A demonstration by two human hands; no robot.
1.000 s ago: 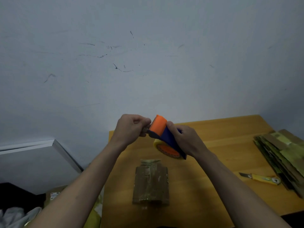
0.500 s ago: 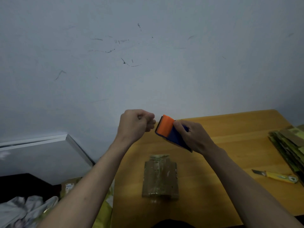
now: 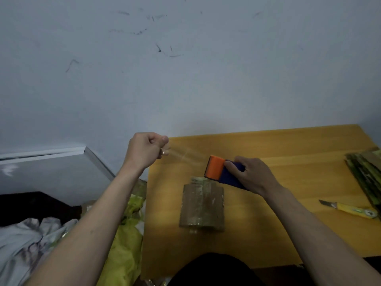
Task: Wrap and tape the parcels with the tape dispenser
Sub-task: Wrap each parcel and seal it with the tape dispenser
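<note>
A flat brown cardboard parcel (image 3: 202,207), partly covered with clear tape, lies on the yellow wooden table (image 3: 268,145). Just above its far end, my right hand (image 3: 251,174) grips the orange and blue tape dispenser (image 3: 221,171). My left hand (image 3: 147,150) is raised over the table's left edge and pinches the end of a clear tape strip (image 3: 185,154). The strip stretches taut from my left fingers to the dispenser's orange end.
A yellow utility knife (image 3: 350,209) lies at the table's right. Behind it sits a stack of flattened cardboard (image 3: 367,172). Yellow-green bags (image 3: 125,244) and grey cloth (image 3: 24,240) lie left of the table. A wall rises behind.
My hands have drawn apart: the left moved left holding the tape end, the right carried the dispenser right and down toward the parcel. A length of clear tape now spans between them.
</note>
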